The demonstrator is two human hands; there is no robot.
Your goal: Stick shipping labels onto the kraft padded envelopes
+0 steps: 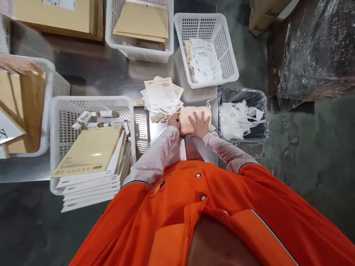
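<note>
A pinkish, soft-looking wrapped package (186,122) lies on the metal table close in front of my body. My right hand (200,123) rests flat on its right part with the fingers spread. At its left edge is my left hand (174,121), fingers bent against the side; whether they grip it is hard to make out. Just beyond my left hand lies a fanned pile of white and cream cards (162,94), with small tan blocks (159,117) between the pile and the hand.
A white basket (91,99) with cream envelopes and rolled tubes stands left. Another basket (234,70) holds white papers at the upper right. A plastic-lined bin (263,127) with white scraps sits right of my right hand. More baskets and cartons stand behind; plastic-wrapped goods (316,55) are far right.
</note>
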